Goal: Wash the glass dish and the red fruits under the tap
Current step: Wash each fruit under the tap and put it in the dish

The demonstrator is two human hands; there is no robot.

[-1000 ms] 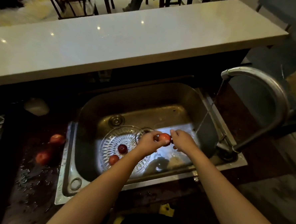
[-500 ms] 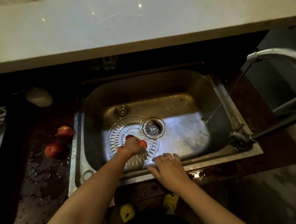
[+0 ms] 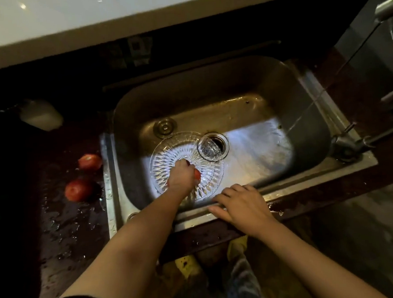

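Lying flat in the sink (image 3: pixel 307 100), glass dish (image 3: pixel 165 150) faces up.

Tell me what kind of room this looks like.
Most likely a dim home kitchen: a steel sink with a tap running, a cut-glass dish inside, and red fruits on the wet dark counter.
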